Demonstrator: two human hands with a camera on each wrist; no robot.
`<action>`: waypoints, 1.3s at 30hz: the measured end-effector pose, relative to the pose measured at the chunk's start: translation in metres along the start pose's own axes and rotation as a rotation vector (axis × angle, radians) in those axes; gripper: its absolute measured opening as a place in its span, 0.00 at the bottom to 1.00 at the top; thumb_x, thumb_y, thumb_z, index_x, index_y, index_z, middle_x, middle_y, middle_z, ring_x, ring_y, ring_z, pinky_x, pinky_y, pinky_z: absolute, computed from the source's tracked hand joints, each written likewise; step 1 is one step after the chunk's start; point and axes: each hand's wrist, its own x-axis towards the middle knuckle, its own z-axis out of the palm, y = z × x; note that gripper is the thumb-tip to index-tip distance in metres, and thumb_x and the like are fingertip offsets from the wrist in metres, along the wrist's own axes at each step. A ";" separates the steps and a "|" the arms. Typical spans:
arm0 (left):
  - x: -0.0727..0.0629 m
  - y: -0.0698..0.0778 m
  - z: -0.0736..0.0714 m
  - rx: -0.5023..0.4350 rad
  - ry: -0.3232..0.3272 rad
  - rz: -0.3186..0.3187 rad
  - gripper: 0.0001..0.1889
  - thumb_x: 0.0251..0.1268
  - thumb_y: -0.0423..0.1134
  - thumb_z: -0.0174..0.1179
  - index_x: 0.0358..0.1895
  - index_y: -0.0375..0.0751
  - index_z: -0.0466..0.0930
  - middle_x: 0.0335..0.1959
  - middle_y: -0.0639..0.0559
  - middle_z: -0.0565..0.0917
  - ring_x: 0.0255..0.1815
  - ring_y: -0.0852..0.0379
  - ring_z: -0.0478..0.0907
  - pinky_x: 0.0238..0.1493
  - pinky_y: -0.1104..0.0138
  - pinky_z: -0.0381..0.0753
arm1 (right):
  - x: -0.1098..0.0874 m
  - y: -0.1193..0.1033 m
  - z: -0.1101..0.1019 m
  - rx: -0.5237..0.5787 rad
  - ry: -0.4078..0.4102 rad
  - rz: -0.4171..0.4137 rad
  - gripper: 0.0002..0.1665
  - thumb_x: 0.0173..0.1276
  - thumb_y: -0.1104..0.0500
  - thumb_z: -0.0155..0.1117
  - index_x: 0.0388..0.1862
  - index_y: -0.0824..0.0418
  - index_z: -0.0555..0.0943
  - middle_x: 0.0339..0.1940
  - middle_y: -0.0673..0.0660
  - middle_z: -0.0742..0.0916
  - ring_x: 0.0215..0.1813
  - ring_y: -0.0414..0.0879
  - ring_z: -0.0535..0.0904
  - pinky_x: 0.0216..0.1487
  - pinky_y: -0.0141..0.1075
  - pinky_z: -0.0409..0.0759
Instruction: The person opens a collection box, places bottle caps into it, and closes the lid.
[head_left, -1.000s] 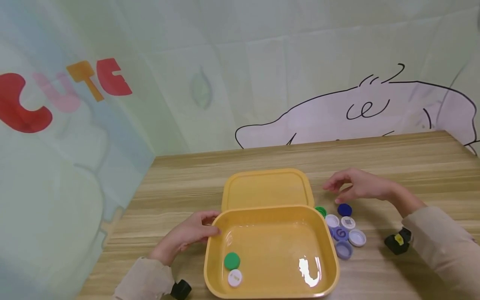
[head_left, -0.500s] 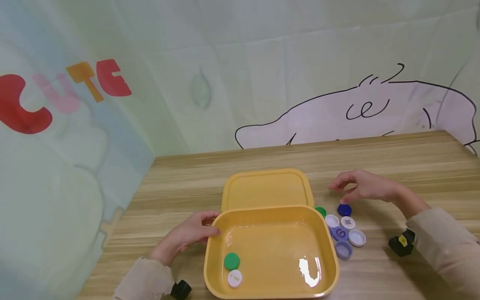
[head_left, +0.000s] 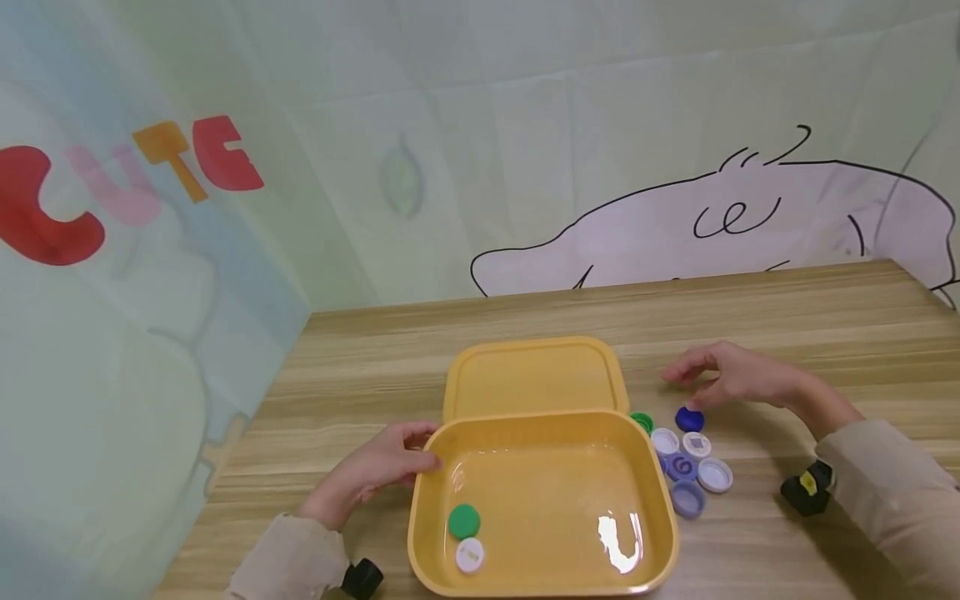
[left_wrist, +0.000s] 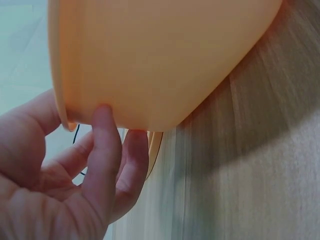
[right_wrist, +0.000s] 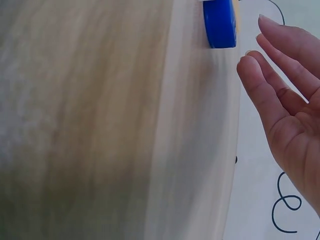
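Where the yellow tray overlaps it, a green cap is half-hidden.

We take this for a dressed-up corner of a room, something like a playroom or a small recording nook, though we cannot tell whether it lies in a home, a school or a studio. We see a wood-grained desk with pale sheeting behind it and along its left side, creased as if folded. We find childlike prints there: chunky coloured letters spelling CUTE, a cartoon figure outlined in black, and a soft green leaf shape. The yellow tray and coloured caps look to us like everyday household plastic.
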 end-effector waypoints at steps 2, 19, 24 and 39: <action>0.000 0.000 0.000 0.003 0.002 -0.003 0.27 0.53 0.30 0.57 0.59 0.26 0.68 0.45 0.43 0.79 0.37 0.55 0.80 0.35 0.64 0.82 | -0.001 0.001 0.000 0.005 -0.002 -0.004 0.27 0.53 0.58 0.71 0.52 0.64 0.78 0.53 0.61 0.81 0.56 0.59 0.72 0.54 0.45 0.76; 0.000 0.002 0.000 0.006 0.004 -0.006 0.26 0.53 0.30 0.57 0.59 0.26 0.68 0.44 0.43 0.79 0.37 0.54 0.80 0.35 0.63 0.82 | 0.002 0.006 0.006 -0.005 -0.023 -0.030 0.25 0.53 0.59 0.71 0.51 0.64 0.79 0.51 0.59 0.81 0.51 0.52 0.74 0.53 0.45 0.74; 0.000 0.001 -0.001 -0.005 -0.010 0.003 0.26 0.54 0.30 0.57 0.59 0.26 0.69 0.45 0.43 0.79 0.37 0.54 0.80 0.36 0.63 0.82 | 0.002 0.003 0.007 -0.007 -0.032 -0.026 0.24 0.53 0.59 0.71 0.50 0.63 0.80 0.50 0.58 0.81 0.50 0.51 0.74 0.51 0.41 0.74; 0.000 0.001 0.001 0.002 0.004 -0.005 0.26 0.53 0.30 0.57 0.59 0.27 0.69 0.46 0.43 0.79 0.37 0.55 0.79 0.36 0.64 0.82 | 0.000 0.003 0.007 0.028 -0.052 -0.034 0.22 0.53 0.61 0.70 0.49 0.64 0.80 0.49 0.59 0.81 0.50 0.53 0.74 0.47 0.31 0.76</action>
